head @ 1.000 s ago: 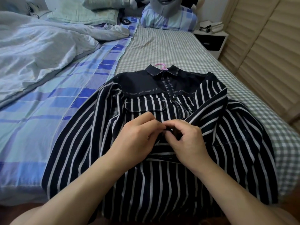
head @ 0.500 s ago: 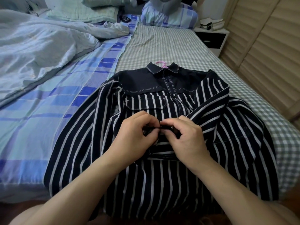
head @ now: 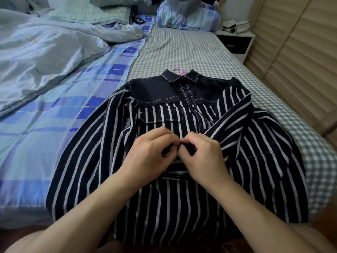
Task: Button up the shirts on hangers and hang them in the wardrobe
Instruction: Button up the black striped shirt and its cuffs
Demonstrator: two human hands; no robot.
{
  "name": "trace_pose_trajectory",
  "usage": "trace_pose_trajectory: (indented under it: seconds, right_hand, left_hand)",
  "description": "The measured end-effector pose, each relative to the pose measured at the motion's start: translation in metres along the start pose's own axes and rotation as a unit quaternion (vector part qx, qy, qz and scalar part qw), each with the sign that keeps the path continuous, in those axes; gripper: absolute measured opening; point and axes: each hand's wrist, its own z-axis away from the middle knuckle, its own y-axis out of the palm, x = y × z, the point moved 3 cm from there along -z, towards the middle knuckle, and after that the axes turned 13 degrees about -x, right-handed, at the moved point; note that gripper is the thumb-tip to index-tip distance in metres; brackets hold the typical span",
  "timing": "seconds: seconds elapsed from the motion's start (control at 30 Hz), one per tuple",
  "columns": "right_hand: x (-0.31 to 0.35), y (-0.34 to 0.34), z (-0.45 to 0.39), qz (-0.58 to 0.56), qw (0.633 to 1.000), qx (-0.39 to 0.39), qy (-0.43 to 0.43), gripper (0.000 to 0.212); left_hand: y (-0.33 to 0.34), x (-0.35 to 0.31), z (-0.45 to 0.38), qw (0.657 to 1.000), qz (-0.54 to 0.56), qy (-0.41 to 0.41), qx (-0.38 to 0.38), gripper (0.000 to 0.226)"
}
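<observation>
**Hands Stay on the Shirt Front**

Both hands have hardly moved since a second ago; they sit a tiny bit higher on the shirt, and the fingertips have pulled in tighter. I see my left hand (head: 153,154) and my right hand (head: 204,157) meeting in the middle of the shirt (head: 182,207). The fingers of each hand are curled and pinch the dark cloth at the front edge, right where the two sides join. The fingertips of the two hands touch each other. I cannot see the button itself; the fingers hide it.

The shirt is dark with white stripes and a plain dark top part. It lies flat on the bed (head: 191,52), with its collar away from me. A pink hanger (head: 179,71) peeks out at the collar. One sleeve is folded across the right side of the shirt front.

The bed has two covers side by side. Under the shirt and to the right is a sheet with small grey and white checks. To the left is a sheet (head: 54,134) with big blue and green squares. A rumpled pale blanket (head: 45,52) is heaped on the far left. Pillows (head: 187,17) sit at the far end. A small white nightstand (head: 237,41) stands by the far right corner, with some things on top. Tan slatted doors (head: 300,61) run along the right wall.
</observation>
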Motion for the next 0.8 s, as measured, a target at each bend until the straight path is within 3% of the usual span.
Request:
trace_pose_trajectory:
  seconds: [0.17, 0.33, 0.4, 0.63, 0.8]
  right_hand:
    - [-0.004, 0.0, -0.002, 0.021, 0.998, 0.04, -0.05, 0.02]
    - [-0.014, -0.003, -0.005, -0.078, 0.991, 0.096, 0.057, 0.022]
    - [-0.013, -0.004, -0.005, -0.087, 0.988, 0.117, 0.047, 0.022]
    - [-0.011, -0.009, -0.007, -0.117, 0.986, 0.107, 0.05, 0.025]
    - [-0.014, -0.013, -0.009, -0.108, 0.985, 0.103, 0.086, 0.034]
  left_hand:
    - [-0.004, 0.007, 0.001, 0.999, 0.024, 0.005, 0.034, 0.009]
    - [-0.006, 0.007, 0.012, 0.997, -0.031, 0.061, 0.029, 0.019]
    - [-0.006, 0.007, 0.013, 0.996, -0.045, 0.077, 0.02, 0.018]
    - [-0.008, 0.006, 0.011, 0.993, -0.081, 0.082, 0.01, 0.023]
    - [-0.007, 0.002, 0.013, 0.981, -0.185, 0.039, 0.038, 0.038]
